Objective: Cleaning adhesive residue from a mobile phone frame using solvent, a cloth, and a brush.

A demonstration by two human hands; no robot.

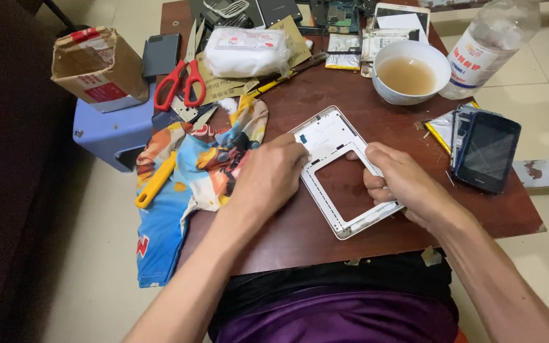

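Observation:
A white plastic phone frame (325, 136) with a large rectangular opening lies flat on the dark red-brown table (376, 121). My left hand (268, 174) rests on the frame's left edge, fingertips pressing near its upper part. My right hand (398, 181) grips the frame's right side, thumb on top near the opening's corner. A colourful printed cloth (192, 165) lies just left of my left hand, hanging over the table edge.
A white bowl of brownish liquid (411, 71), a clear plastic bottle (490, 44), a dark phone (487, 152), red-handled scissors (182, 79), a white wipe pack (246, 51), a yellow-handled tool (155, 181) and phone parts surround the frame. A cardboard box (100, 67) sits on a blue stool (112, 133).

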